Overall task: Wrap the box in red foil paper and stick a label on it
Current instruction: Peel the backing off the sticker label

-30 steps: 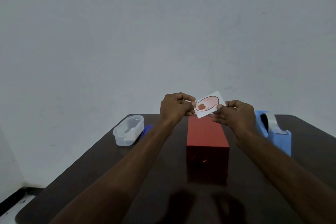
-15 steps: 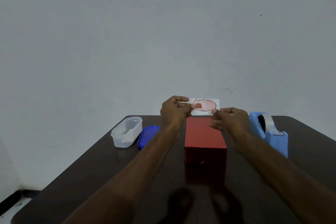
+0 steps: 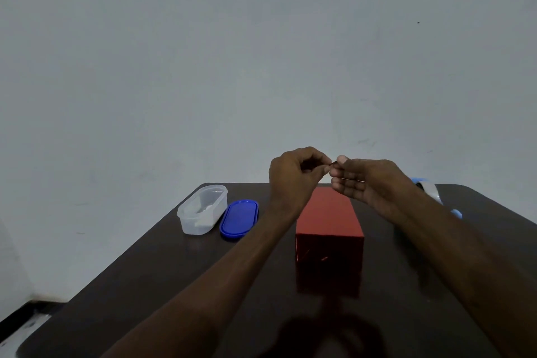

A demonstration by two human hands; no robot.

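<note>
Nearest the camera, both forearms reach forward over the dark brown table (image 3: pixel 145 285). Between them stands the box (image 3: pixel 328 229), fully covered in red foil paper, its short end facing the viewer and its long top running away toward the wall; creases and small glints show on the near face.

Above the far end of the box, clear of its top, the two hands meet. The left hand (image 3: pixel 293 174) has its fingers curled, thumb and forefinger pinched together at the tip. The right hand (image 3: pixel 360 180) also has its fingers curled inward, thumb raised and touching the left fingertips. Something thin and dark sits at the point of contact (too small to identify; the label cannot be made out), so what either hand grips cannot be confirmed.

To the left of the box, well apart, a blue oval lid (image 3: pixel 239 219) lies flat, with a clear plastic container (image 3: pixel 202 209) just beside it. Behind the right forearm, a light blue tape dispenser (image 3: pixel 433 192) is partly hidden.
</note>
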